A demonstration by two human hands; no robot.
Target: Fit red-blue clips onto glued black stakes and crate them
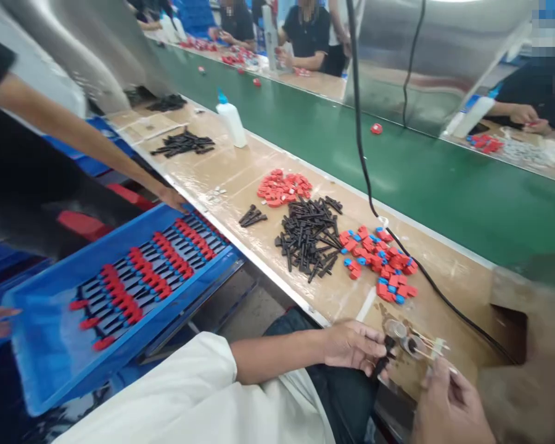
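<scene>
Part (381,366), black and slender, is grasped between the thumb and fingers of the left hand (351,345) — just beside small round containers (396,330) on the table (234,172). The fingers of the right hand (448,394) are curled near thin sticks (428,340); whether anything is grasped there cannot be told. Farther out, black rods (308,234) are heaped between red pieces (284,187) and red-and-blue blocks (386,262). To the left, rows of assembled pieces (141,268) are held in a blue tray (50,385).
</scene>
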